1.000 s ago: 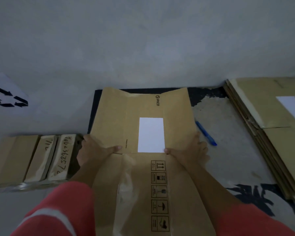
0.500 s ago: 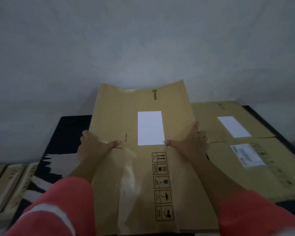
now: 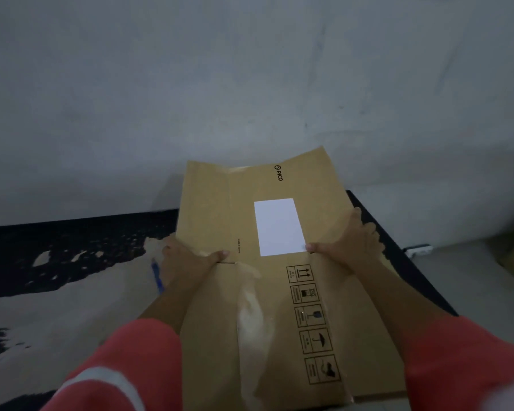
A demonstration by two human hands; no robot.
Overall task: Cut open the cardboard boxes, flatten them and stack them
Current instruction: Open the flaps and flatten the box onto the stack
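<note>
I hold a flattened brown cardboard box (image 3: 214,209) in front of me, with a white label, a PICO mark and a column of handling symbols. My left hand (image 3: 184,262) grips its left edge, thumb on top. On the box's right edge sits my right hand (image 3: 350,244), thumb by the label. The box hides whatever lies under it. A blue cutter or pen (image 3: 158,277) lies on the floor just left of my left hand, partly hidden.
A black and white patterned mat (image 3: 57,256) covers the floor to the left and behind the box. A grey wall (image 3: 250,84) rises close ahead. A white power strip (image 3: 419,250) lies at the right by the wall.
I have turned to the right with the box in both hands. The row of boxes at left and the flat stack at right have left the view; the blue tool now shows at left.
</note>
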